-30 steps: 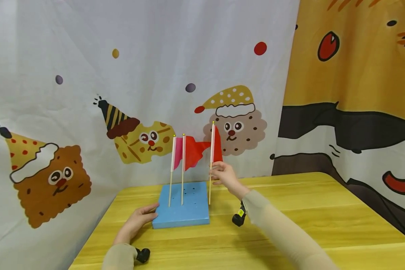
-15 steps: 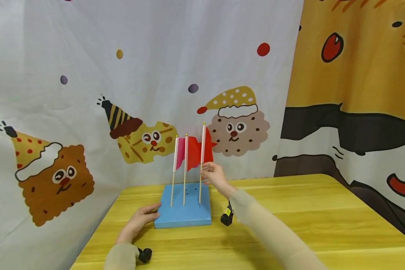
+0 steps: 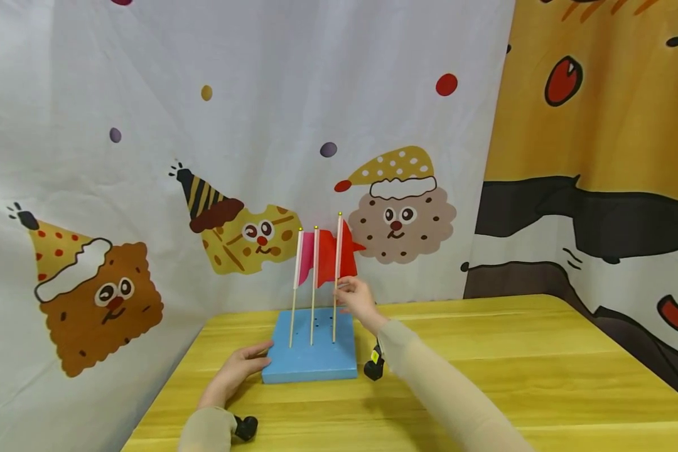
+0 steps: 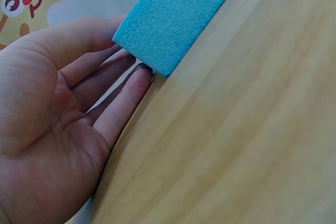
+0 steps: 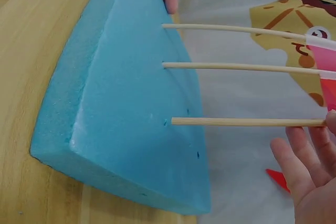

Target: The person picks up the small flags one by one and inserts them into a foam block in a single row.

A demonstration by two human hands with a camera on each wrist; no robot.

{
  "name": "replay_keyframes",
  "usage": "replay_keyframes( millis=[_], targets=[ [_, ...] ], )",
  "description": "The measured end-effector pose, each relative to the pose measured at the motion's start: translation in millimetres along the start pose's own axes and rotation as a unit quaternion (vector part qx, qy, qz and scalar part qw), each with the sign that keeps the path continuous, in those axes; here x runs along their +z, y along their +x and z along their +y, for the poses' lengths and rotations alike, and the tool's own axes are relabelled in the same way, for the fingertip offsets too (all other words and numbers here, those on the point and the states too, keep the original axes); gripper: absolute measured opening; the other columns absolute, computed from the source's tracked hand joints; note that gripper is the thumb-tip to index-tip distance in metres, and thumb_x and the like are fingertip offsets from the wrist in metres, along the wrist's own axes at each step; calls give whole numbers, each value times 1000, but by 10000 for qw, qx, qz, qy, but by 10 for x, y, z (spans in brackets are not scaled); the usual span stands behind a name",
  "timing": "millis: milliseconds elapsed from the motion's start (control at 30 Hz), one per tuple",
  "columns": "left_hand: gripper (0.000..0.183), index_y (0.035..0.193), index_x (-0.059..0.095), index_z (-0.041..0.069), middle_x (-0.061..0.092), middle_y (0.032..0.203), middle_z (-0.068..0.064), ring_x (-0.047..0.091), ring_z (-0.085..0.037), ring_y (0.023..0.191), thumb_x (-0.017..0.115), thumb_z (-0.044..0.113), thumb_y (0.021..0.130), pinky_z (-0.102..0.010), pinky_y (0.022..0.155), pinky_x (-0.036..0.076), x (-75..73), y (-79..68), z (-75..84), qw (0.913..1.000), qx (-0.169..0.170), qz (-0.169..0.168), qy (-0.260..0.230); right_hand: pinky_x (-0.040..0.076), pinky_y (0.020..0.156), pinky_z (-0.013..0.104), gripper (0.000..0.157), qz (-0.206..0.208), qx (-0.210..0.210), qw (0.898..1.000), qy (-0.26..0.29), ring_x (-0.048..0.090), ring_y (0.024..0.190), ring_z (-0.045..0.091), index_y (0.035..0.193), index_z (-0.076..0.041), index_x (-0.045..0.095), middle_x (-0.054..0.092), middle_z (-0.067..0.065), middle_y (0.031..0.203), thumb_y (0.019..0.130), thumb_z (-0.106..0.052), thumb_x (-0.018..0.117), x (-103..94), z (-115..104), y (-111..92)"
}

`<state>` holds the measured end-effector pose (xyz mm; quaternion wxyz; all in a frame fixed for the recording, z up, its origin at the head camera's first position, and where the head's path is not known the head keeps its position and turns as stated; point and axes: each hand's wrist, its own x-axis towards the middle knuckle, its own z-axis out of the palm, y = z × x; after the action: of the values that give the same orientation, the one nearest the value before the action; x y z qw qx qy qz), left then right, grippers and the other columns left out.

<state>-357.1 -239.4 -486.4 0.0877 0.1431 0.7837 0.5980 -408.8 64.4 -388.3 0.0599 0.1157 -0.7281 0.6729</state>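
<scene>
In the head view a blue foam block (image 3: pixel 311 364) with small holes lies flat on the table. Two small flags stand upright in it: a pink flag (image 3: pixel 306 257) at left and a red flag (image 3: pixel 324 263) beside it. My right hand (image 3: pixel 358 300) pinches the wooden stick of another red flag (image 3: pixel 346 251), held upright over the block. The right wrist view has that stick's lower end (image 5: pixel 176 121) right by a small hole, seemingly just above the surface. My left hand (image 3: pixel 238 370) touches the block's left side with fingers fairly straight, also seen in the left wrist view.
The wooden table (image 3: pixel 486 358) extends to the right of the block. A white cloth backdrop (image 3: pixel 248 75) printed with cartoon biscuits hangs behind, with a yellow and black printed part at right. A black wrist camera (image 3: pixel 374 367) sits under my right wrist.
My right hand has brought its red flag leftward from the block's right edge to over the block, then slightly down. The left hand stays at the block's left side.
</scene>
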Motion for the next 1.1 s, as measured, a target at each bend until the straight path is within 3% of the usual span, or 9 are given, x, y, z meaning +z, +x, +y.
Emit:
replay_keyframes(
  millis=[167, 400, 767, 900, 1100],
  targets=[
    [54, 133, 41, 9, 33, 137, -15, 29, -33, 125, 60, 21, 84, -38, 93, 39, 2, 2, 0, 10000, -64, -57, -42, 50, 67, 50, 28, -35, 76, 10000, -21, 60, 77, 32, 108, 0, 55, 59, 19, 94, 84, -13, 61, 9, 62, 17],
    [55, 134, 41, 11, 32, 138, -14, 29, -32, 125, 60, 24, 84, -38, 93, 39, -10, 10, -2, 9999, -96, -85, 21, 51, 65, 49, 26, -101, 7, 9998, -192, 60, 77, 32, 108, -2, 55, 61, 14, 91, 85, -13, 60, 28, 135, 32],
    [55, 133, 42, 11, 34, 137, -14, 32, -31, 124, 61, 23, 84, -38, 94, 39, -7, 21, -3, 9999, -95, -22, 46, 52, 62, 44, 23, -236, 58, 9996, -134, 61, 77, 30, 104, -6, 56, 58, 22, 100, 85, -19, 60, 7, 203, -23],
    [54, 133, 41, 10, 33, 137, -14, 31, -31, 124, 61, 22, 84, -38, 93, 39, -11, 14, 8, 10000, -80, -9, -10, 52, 63, 45, 27, -283, 12, 9995, -168, 61, 78, 31, 105, -4, 56, 59, 21, 100, 85, -22, 60, -21, 218, -28],
    [54, 133, 41, 10, 33, 137, -14, 31, -32, 124, 61, 22, 84, -38, 93, 39, -2, 11, 6, 10000, -70, -20, -20, 50, 63, 51, 31, -564, -151, 9983, -94, 61, 78, 37, 113, 6, 51, 58, 25, 99, 87, -11, 56, -91, 99, -175]
  ],
)
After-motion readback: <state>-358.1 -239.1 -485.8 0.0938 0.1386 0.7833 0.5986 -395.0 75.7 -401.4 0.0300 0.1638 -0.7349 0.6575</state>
